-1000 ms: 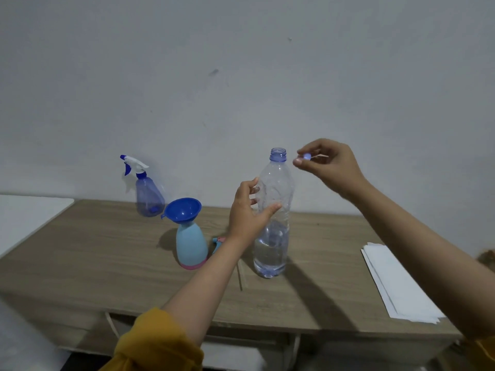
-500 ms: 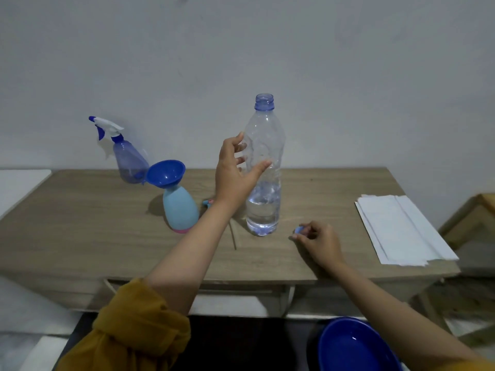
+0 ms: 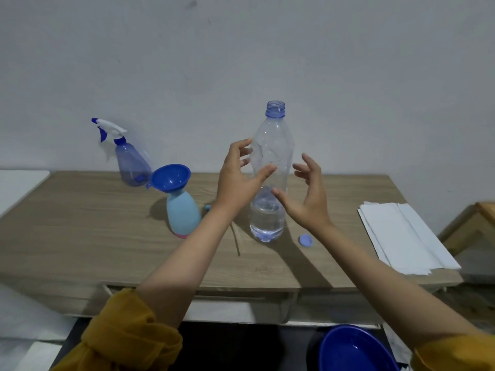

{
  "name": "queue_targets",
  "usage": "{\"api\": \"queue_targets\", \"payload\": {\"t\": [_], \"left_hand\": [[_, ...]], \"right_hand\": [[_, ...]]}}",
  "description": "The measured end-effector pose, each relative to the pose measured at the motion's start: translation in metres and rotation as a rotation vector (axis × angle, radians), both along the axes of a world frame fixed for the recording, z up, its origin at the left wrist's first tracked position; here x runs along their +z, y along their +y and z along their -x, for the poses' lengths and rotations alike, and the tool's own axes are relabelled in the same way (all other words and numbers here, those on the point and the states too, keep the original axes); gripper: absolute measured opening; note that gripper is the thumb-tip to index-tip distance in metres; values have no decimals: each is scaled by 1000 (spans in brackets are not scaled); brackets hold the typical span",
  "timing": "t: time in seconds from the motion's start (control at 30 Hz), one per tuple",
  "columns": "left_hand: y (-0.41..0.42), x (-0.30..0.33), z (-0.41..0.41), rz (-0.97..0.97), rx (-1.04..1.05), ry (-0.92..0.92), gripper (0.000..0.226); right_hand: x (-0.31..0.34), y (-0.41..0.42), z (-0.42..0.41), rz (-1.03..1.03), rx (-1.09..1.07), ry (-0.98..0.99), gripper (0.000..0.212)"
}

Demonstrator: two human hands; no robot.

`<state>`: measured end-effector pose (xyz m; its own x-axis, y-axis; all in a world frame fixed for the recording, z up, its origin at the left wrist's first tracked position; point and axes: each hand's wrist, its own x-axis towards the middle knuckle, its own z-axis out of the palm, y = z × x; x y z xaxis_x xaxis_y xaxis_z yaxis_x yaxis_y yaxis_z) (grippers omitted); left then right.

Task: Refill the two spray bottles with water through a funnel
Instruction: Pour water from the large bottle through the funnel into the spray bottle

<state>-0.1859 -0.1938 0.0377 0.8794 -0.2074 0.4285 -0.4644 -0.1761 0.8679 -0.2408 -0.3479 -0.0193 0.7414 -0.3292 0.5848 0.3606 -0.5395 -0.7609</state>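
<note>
Cap (image 3: 305, 240) dropped; R hand (image 3: 308, 195) up by bottle (image 3: 270, 180), contact unclear.
</note>
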Motion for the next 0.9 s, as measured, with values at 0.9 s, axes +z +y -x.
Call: {"api": "queue_targets", "payload": {"t": [0.9], "left_hand": [[171,-37,-53,-312,173,153,109]], "right_hand": [[80,110,-54,124,74,46,100]]}}
